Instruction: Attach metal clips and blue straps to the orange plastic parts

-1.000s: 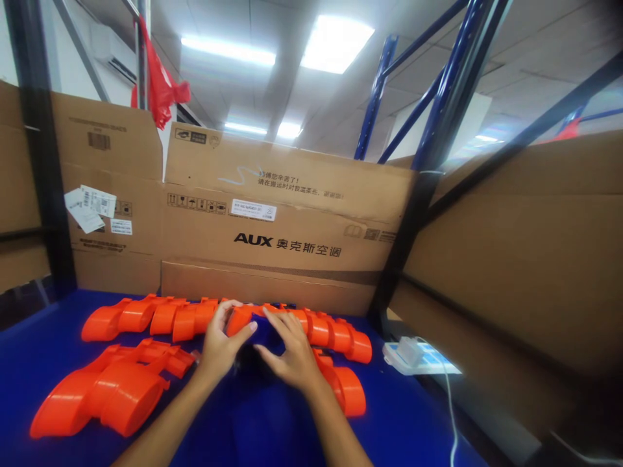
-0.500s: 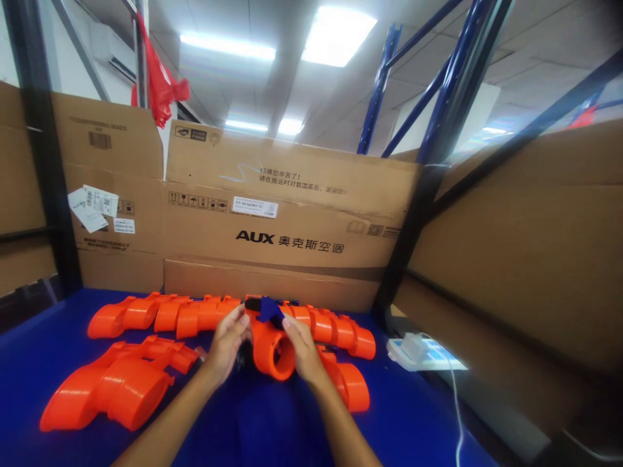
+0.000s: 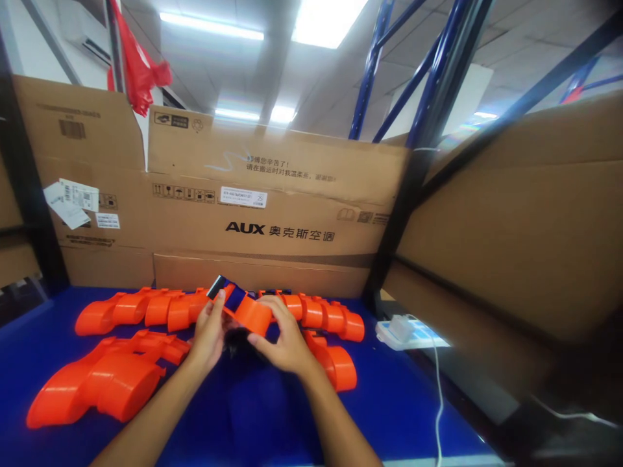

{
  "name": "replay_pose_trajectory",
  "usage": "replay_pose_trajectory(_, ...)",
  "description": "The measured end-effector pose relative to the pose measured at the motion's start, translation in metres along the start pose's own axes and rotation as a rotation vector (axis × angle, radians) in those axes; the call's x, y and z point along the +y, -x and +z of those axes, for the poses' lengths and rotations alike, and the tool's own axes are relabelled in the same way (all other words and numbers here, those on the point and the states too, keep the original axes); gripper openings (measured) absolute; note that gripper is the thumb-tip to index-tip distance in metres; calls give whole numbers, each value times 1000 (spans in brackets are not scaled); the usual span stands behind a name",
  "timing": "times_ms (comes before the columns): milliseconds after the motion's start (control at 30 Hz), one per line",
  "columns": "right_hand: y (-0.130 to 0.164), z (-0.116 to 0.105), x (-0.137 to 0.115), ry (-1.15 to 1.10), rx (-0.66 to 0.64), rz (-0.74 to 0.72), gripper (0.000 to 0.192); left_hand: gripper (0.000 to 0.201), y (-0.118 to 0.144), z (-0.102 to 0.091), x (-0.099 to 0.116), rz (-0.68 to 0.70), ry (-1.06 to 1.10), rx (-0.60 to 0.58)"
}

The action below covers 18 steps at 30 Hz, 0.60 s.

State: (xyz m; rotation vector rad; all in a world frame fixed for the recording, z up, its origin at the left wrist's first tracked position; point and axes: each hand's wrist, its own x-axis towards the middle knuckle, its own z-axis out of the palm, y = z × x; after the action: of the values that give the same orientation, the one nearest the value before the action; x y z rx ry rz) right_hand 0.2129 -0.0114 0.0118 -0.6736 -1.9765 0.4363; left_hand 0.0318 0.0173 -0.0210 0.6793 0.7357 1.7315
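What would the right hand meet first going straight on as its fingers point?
The right hand would first meet the orange piece it touches; beyond that, perhaps the back row of orange parts, though depth is unclear.

Left forearm [image 3: 150, 405] in lower left of frame, bare down to bottom edge; slim, smooth, narrowing toward left grip [image 3: 209, 334]; right forearm [image 3: 331, 408] in lower centre-right, equally bare, slim, narrowing toward right grip [image 3: 286, 340]; both grips, near middle of frame, bare human hands; fingers [image 3: 281, 311] slender; nails too blurred to tell.
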Motion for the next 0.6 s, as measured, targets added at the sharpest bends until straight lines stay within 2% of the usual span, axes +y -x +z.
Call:
replay_pose_trajectory(100,0,2,1,64,53,4,38,51,3,-1,0,-3,-69,-48)
replay_pose_trajectory(200,2,-3,-4,79,219,63,30,64,7,-1,2,-17,-104,-164)
replay_pose_trajectory(267,7,-17,-15,94,349,125,29,69,9,0,4,-30,-101,-230)
replay_pose_trajectory(333,19,-43,-30,109,479,185,32,69,11,0,6,-38,-100,-277)
replay_pose_trajectory(400,37,-77,-47,172,607,247,35,66,12,-1,7,-30,-109,-310)
replay_pose_trajectory(500,75,-134,-66,418,807,342,42,60,14,-1,7,-7,-131,-348)
replay_pose_trajectory(567,100,-164,-72,584,835,515,44,56,15,-1,7,-11,-126,-370)
replay_pose_trajectory(600,110,-175,-73,678,796,627,47,55,15,-1,7,-15,-117,-379)
